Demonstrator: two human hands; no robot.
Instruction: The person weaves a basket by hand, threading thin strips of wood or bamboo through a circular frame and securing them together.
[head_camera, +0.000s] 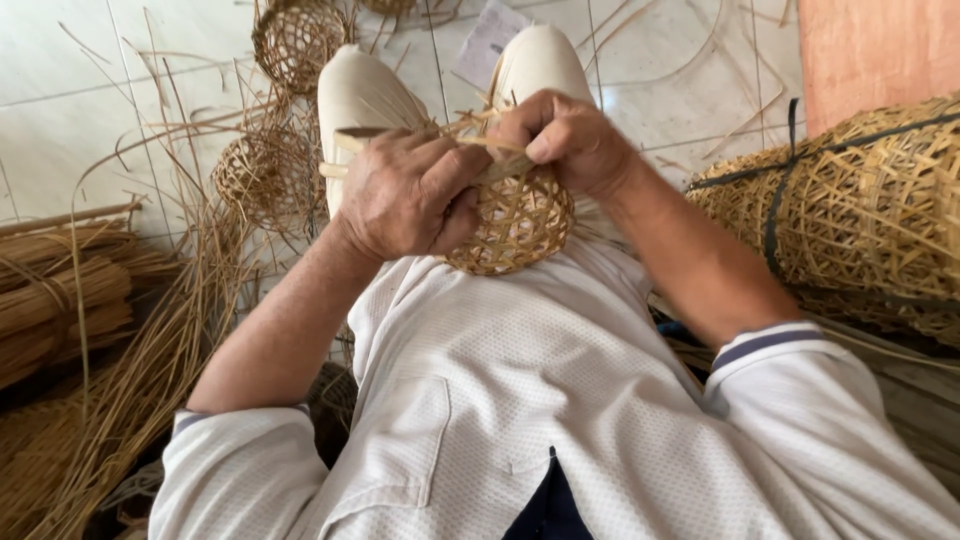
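The small woven basket (515, 225) sits in my lap, near my belly, between both hands. My left hand (405, 195) curls fully around its left rim, fingers clenched over a flat bamboo strip (350, 137). My right hand (570, 140) pinches the strip's other end at the top edge, thumb pressed down. I judge it best to keep the strip taut and flush to the rim, steadying the basket against my body.
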